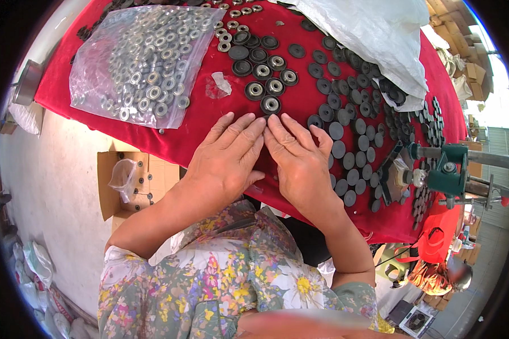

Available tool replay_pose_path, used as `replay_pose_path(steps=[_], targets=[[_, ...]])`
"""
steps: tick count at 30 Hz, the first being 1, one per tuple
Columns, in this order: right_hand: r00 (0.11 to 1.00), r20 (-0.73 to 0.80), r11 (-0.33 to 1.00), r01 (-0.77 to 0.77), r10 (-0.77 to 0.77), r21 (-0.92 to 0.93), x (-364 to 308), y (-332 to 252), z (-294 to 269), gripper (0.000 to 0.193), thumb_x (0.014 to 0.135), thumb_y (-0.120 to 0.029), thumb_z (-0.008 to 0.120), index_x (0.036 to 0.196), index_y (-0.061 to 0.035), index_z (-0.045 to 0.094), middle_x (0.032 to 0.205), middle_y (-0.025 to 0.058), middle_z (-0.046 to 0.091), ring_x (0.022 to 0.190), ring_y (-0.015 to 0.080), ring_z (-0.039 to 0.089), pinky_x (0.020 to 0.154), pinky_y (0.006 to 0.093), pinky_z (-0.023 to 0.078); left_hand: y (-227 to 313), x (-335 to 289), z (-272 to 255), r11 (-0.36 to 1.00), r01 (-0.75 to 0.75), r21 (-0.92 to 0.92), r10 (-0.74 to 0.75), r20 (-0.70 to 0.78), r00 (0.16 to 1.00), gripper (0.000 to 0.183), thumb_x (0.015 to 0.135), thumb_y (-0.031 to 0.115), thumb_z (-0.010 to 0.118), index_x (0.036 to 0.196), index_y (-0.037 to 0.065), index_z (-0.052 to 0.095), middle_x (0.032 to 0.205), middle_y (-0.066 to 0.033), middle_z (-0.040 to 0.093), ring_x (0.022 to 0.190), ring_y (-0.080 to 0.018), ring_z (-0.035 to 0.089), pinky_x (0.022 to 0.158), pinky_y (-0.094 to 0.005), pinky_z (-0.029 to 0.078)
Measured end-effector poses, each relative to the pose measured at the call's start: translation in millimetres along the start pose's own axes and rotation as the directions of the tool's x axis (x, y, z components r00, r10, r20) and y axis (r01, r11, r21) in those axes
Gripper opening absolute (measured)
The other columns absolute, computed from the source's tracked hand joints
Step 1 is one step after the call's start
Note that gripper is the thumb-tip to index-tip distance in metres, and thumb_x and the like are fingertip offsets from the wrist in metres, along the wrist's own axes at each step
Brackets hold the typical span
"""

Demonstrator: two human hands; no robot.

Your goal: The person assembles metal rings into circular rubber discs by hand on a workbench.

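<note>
My left hand (224, 157) and my right hand (301, 159) lie side by side on the red cloth (206, 116), fingers stretched forward and thumbs apart. Their inner fingertips meet at the near side of a black round cap with a metal bearing (270, 105) set in it. Whether anything lies under the fingers is hidden. Just beyond are several more capped bearings, such as one bearing in a cap (254, 90), and bare black caps (238, 52). Loose silver bearings (224, 38) lie farther back, left of the caps.
A clear plastic bag of bearings (138, 68) lies at the left. Many black discs (349, 161) spread over the right side, near a white sack (373, 28). A green metal press (449, 168) stands at the right edge. Below left is an open cardboard box (110, 192). Another person (435, 277) is at lower right.
</note>
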State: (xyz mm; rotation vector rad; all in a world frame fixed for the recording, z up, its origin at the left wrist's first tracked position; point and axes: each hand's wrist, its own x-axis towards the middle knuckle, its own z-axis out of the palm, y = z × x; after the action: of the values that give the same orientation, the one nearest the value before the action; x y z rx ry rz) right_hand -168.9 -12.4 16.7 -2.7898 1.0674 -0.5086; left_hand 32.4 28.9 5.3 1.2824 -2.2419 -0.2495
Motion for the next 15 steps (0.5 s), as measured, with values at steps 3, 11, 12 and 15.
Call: replay_pose_path(steps=[3,11,12,15], targets=[[1.0,0.027,1.0,-0.013,0.012,0.026,1.6,9.7,0.3,0.046,0.084,-0.004,0.063,0.129,-0.0034,0.068,0.143,0.0087,0.062,0.135,0.0269,0.053,0.112,0.0552,0.026,0.5,4.4,-2.6,1.0,-0.013,-0.018,0.013,0.016,1.0,0.075,0.065,0.019,0.085,0.129,-0.01,0.06,0.141,-0.0233,0.056,0.136,-0.0407,0.05,0.117,-0.0556,0.038],[0.997,-0.044,0.998,-0.056,0.056,0.017,1.6,2.7,4.3,0.045,0.083,-0.003,0.061,0.125,-0.0117,0.073,0.138,0.0032,0.066,0.133,0.0282,0.055,0.114,0.0592,0.02,8.7,20.3,-8.4,0.998,-0.056,0.027,0.054,0.092,0.994,0.07,0.064,0.021,0.085,0.118,-0.016,0.062,0.134,-0.029,0.057,0.134,-0.0434,0.051,0.118,-0.0553,0.037],[0.997,-0.053,0.999,-0.052,0.052,0.012,3.0,7.6,5.3,0.045,0.083,-0.003,0.061,0.125,-0.0117,0.073,0.138,0.0032,0.066,0.133,0.0282,0.055,0.114,0.0592,0.02,8.7,28.6,-8.2,0.994,-0.081,0.067,0.072,0.119,0.99,0.07,0.065,0.022,0.085,0.118,-0.017,0.062,0.134,-0.0294,0.057,0.135,-0.0434,0.05,0.119,-0.0545,0.037],[0.994,-0.044,0.988,-0.099,0.105,0.117,-0.6,15.5,10.4,0.046,0.086,0.0,0.058,0.126,-0.0177,0.073,0.138,0.0035,0.067,0.133,0.028,0.055,0.114,0.0579,0.021,7.7,28.1,-10.3,0.993,-0.073,0.093,0.054,0.193,0.98,0.072,0.068,0.023,0.085,0.124,-0.014,0.06,0.141,-0.028,0.054,0.137,-0.0429,0.048,0.12,-0.0529,0.035]])
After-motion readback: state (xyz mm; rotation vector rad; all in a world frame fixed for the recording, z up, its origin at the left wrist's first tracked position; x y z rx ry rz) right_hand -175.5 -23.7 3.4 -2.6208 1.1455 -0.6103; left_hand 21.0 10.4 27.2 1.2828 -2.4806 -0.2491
